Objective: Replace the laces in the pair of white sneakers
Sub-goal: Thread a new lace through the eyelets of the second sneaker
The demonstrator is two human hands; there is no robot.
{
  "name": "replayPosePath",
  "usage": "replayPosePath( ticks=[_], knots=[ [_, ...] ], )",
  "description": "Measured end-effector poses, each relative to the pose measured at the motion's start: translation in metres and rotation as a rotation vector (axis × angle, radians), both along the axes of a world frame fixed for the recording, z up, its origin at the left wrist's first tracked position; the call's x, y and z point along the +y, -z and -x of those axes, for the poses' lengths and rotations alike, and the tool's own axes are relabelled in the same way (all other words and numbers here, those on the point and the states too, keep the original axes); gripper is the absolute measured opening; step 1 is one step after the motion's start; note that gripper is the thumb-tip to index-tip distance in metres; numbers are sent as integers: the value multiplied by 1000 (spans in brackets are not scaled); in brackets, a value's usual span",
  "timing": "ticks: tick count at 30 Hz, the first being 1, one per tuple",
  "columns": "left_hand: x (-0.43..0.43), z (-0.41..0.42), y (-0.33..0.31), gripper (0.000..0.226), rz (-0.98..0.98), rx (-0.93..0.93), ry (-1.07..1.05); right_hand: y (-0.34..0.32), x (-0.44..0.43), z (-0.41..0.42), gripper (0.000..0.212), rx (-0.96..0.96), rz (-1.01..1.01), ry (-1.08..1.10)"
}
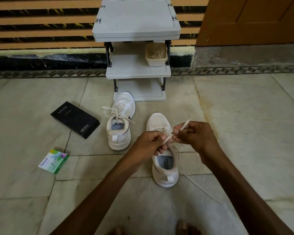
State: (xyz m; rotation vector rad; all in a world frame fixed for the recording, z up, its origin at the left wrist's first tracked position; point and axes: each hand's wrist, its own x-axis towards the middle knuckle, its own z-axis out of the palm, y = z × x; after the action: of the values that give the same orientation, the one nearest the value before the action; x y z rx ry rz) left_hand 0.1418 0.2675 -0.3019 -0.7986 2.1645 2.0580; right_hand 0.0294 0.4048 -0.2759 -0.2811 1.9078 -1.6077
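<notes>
The near sneaker (165, 177) stands on the floor (244, 133) right under our hands, toe pointing away. Its lace (169, 137) stretches between them above the tongue. Our left hand (148, 143) pinches the lace low and our right hand (193, 134) pinches it higher, fingers curled. The insole reads "SPEED FLEXIBLE". The second sneaker (120, 122) sits laced to the left. Beyond it lie a black box (75, 119) marked "vivo" and "120W" and a small "Odonil" box (53, 161).

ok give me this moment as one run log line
left hand: pinches lace | right hand: pinches same lace | near sneaker: lace end trails on floor | far sneaker: laced, untied
</notes>
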Motion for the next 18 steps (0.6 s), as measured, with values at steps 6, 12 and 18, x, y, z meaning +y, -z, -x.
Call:
replayPosePath(
  ticks=[6,12,18],
  knots=[
    [-9,-4,4,25,267,31,-45,3,3,-2,27,260,-629,-154],
    [-9,-1,0,48,571,87,12,-1,-4,-14,14,644,-511,-305],
    [-11,-3,-2,44,551,130,33,16,-11,-21,4,591,-401,-318]
  ],
)
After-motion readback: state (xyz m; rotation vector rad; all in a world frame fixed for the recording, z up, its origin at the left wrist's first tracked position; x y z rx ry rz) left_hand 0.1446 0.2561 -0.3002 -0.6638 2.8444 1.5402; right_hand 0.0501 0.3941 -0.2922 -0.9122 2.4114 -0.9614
